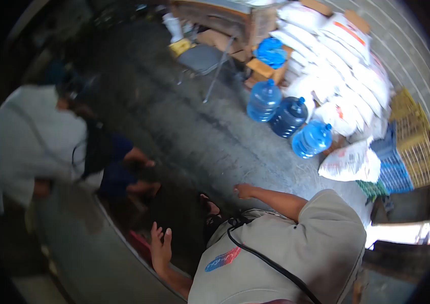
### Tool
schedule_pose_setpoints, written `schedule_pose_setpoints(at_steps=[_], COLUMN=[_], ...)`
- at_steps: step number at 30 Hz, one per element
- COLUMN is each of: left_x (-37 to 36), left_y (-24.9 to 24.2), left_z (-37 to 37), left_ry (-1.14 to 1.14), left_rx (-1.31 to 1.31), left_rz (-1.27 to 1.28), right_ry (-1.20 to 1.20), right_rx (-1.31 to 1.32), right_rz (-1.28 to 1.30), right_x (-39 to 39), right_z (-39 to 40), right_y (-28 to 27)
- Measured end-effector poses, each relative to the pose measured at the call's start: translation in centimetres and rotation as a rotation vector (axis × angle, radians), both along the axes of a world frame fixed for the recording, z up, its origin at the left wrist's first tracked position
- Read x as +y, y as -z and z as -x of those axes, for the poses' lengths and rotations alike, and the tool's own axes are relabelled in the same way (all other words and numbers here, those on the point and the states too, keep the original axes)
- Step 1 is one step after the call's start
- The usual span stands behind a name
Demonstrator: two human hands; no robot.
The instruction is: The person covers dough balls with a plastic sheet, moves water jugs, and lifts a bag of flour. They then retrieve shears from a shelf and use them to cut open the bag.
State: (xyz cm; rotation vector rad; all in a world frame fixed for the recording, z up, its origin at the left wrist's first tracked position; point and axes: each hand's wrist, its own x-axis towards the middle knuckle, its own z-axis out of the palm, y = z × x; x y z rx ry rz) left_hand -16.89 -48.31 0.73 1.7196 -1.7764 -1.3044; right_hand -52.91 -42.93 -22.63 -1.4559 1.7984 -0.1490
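My left hand (160, 244) is raised beside the edge of a grey tabletop (98, 253), fingers apart and with nothing in them. Under that edge, close to the hand, a pinkish-red object (140, 239) shows in part. My right hand (244, 191) hangs over the concrete floor on the other side of my body, its fingers curled in and no object showing in them. My own grey shirt (286, 253), with a red and blue print and a black cable across it, fills the bottom of the view. One sandalled foot (212, 206) shows below.
Another person (42, 137) in a white shirt is at the left by the tabletop. Blue water jugs (311, 139) stand before stacked white sacks (347, 61). Yellow and blue crates (413, 147) are at the right. A folding chair (202, 58) stands near a wooden table (215, 20).
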Motion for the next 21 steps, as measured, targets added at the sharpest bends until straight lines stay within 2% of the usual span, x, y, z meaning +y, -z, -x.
schedule_pose_setpoints(at_steps=[2,4,6,7,9,10,12,14,16,17,20,21], left_x=[-5.2,-10.2,-15.1,-17.3,-21.1,-22.5,-24.9,-26.8,-28.2,-28.7,-29.2,-29.5], left_y=[-0.8,-1.6,-2.1,-2.3,-2.7,-3.1,-3.4,-3.2,-1.3,-0.2,3.1,4.4], left_z=[1.8,3.2,5.6,6.7,9.8,11.2,13.8,16.7,19.2,20.4,23.7,24.8], left_ry=[0.09,0.159,0.232,0.266,0.389,0.488,0.578,0.686,0.728,0.747,0.823,0.859], left_rx=[0.015,0.041,0.056,0.051,0.02,-0.037,0.016,0.139,0.135,0.116,0.098,0.129], left_rz=[0.035,0.09,0.121,0.137,0.192,0.233,0.212,0.161,0.13,0.108,0.063,0.022], right_ry=[0.048,0.313,0.546,0.58,0.764,0.781,1.107,1.112,1.057,1.068,0.562,0.574], right_rx=[0.069,0.154,0.07,0.072,0.02,0.019,-0.115,-0.182,-0.206,-0.201,-0.084,-0.081], right_rz=[-0.093,-0.364,-0.562,-0.549,-0.205,-0.213,-0.034,-0.074,-0.244,-0.24,-0.358,-0.353], right_x=[0.6,1.6,1.9,2.2,2.9,3.2,2.0,2.3,2.7,3.4,5.1,4.5], right_z=[4.7,7.8,10.1,10.4,10.8,10.2,7.1,5.8,5.1,5.0,5.2,6.0], right_y=[6.2,6.5,5.2,5.4,5.9,5.2,-0.1,0.9,1.9,2.6,5.0,4.9])
